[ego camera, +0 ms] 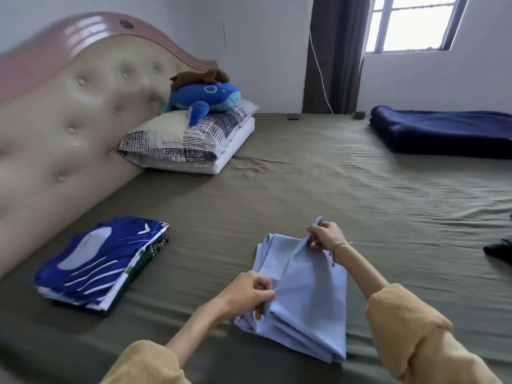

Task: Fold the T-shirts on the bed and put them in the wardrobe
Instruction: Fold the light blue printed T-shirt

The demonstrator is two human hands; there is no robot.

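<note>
Light blue T-shirt [304, 295] half folded on bed [332, 189], long axis running away from person. Left hand [249, 293] pinches near edge; right hand [325, 236] pinches far corner, lifted. Folded T-shirt stack [97, 261] lies well left.

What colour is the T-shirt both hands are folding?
Plain light blue T-shirt, no print visible, pinched by the left hand and right hand; head view.
</note>
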